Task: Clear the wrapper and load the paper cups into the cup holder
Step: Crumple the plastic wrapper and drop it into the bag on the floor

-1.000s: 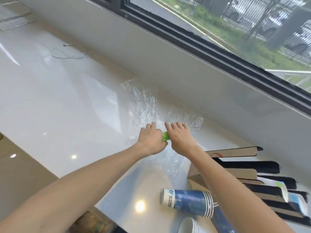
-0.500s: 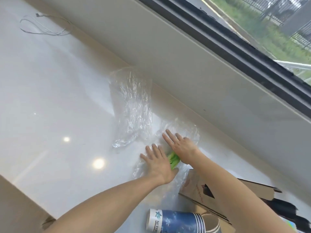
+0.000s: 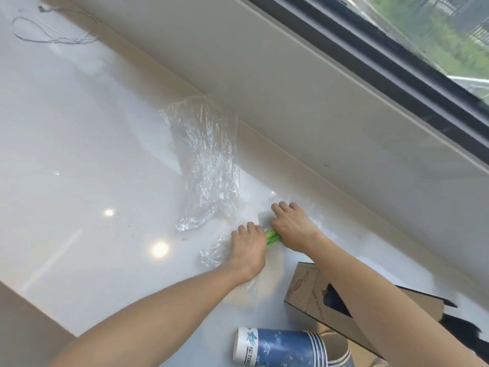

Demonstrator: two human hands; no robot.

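**Wrapper being gathered up, cups waiting**

Since half a second ago the 2 hands have gone from flat, spread palms to curled fists, bunching the clear wrapper (image 3: 209, 165) inward, and the view has tipped a little further down the counter (image 3: 79, 154).

The left hand (image 3: 248, 247) and right hand (image 3: 292, 226) sit knuckles-up side by side, pressing on the near end of the film, with a green strip (image 3: 272, 236) pinched between them. Fingers of both are folded under, closed on plastic as far as can be judged; the fingertips themselves are hidden, so exactly how much film each holds is unclear. The rest of the wrapper runs away from the hands toward the window sill (image 3: 291, 115), crumpled and partly lifted off the surface.

Nearer the person than the hands, a stack of blue paper cups (image 3: 280, 348) lies on its side, and just right of it, under the right forearm, sits the brown cardboard cup holder (image 3: 307, 290). A thin wire (image 3: 53, 38) lies far beyond the wrapper.

The step in hand is clearing the wrapper; no cup looks loaded yet. Next, the loose far end needs drawing into the bundle so the whole sheet lifts away in 1 piece, without sweeping the cups, which could roll.
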